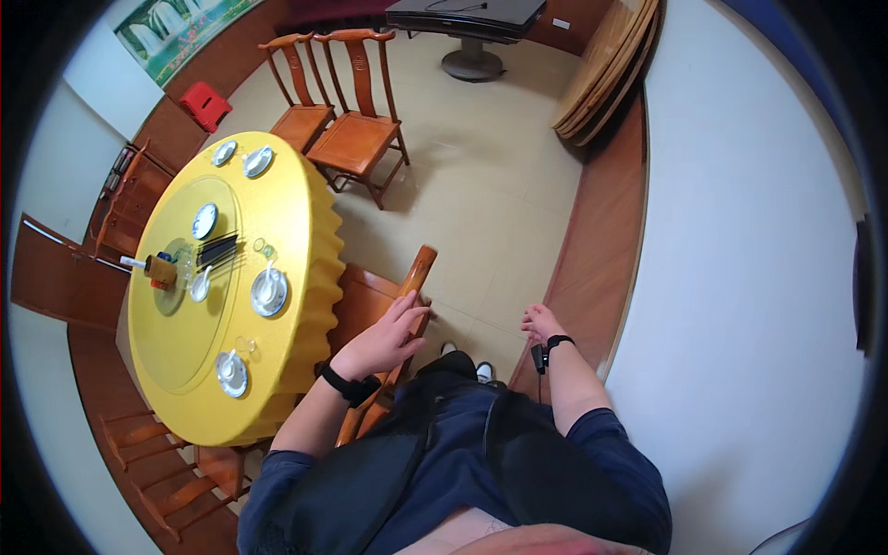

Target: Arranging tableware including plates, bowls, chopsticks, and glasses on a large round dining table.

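Observation:
My left hand (pixel 383 337) is over the back of a wooden chair (pixel 418 269), its fingers stretched out and apart. Whether the fingertips touch the top rail cannot be told. That chair's seat (pixel 364 295) reaches the yellow cloth of a round table (pixel 291 208). On my other side, my right hand (pixel 542 323) hangs in the air near the wall panelling, holding nothing, its fingers loosely bent. Nearest on the table are a place setting with a plate, bowl and spoon (pixel 269 292), and another setting (pixel 231 373) closer to me.
A glass turntable (pixel 173 347) bears black chopsticks (pixel 218 251), a plate (pixel 205 220) and a brown holder (pixel 160 268). Two wooden chairs (pixel 355 142) stand beyond, along with a black pedestal stand (pixel 472 62). Round wooden boards (pixel 603 76) lean on the right wall (pixel 749 243). Tiled floor (pixel 479 201) lies between.

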